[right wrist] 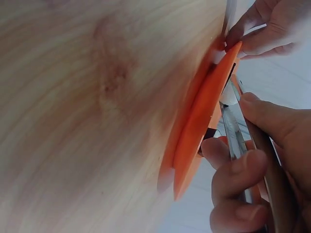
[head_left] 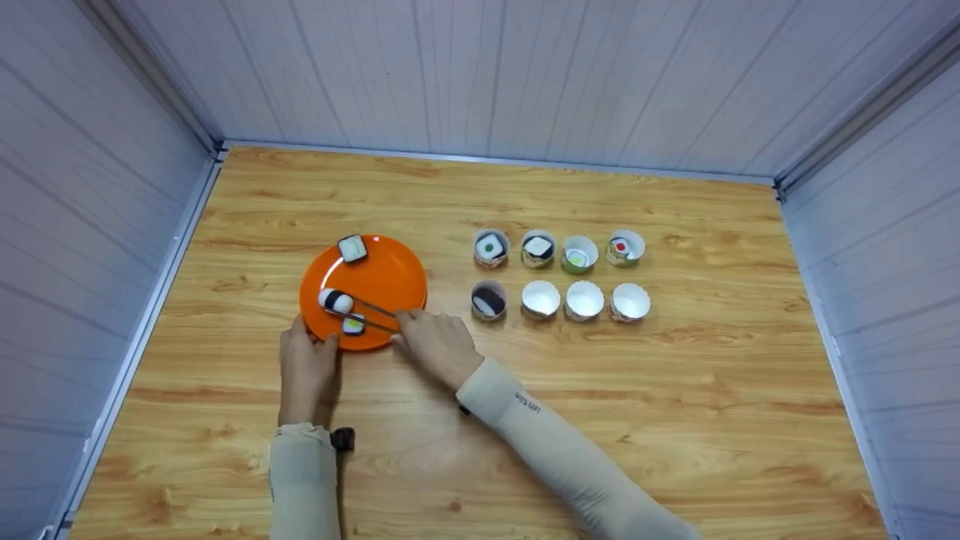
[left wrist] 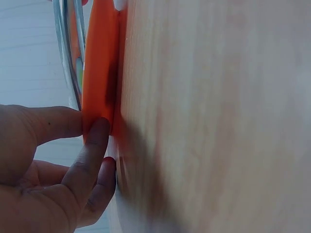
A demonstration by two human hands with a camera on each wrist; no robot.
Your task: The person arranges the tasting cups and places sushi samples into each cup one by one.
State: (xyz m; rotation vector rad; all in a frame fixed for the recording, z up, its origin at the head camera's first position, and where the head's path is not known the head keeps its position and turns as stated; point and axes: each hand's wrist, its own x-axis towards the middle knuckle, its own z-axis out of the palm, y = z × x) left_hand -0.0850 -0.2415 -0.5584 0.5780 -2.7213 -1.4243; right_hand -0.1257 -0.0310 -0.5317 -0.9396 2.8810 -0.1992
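Observation:
My left hand pinches the near-left rim of an orange plate, thumb at the upper edge and fingers against the underside in the left wrist view. In my right hand are metal tongs, reaching left over the plate. Their tips lie either side of a white rice ball with a black band. Close by the lower prong sits a square sushi piece with a yellow-green centre. Another square sushi piece, pale-topped, lies at the plate's far-left rim.
Two rows of small paper cups stand right of the plate. Back-row cups hold sushi pieces; the front-left cup holds a black-and-white piece. White insides show in the other front cups. Pale panel walls enclose the wooden table.

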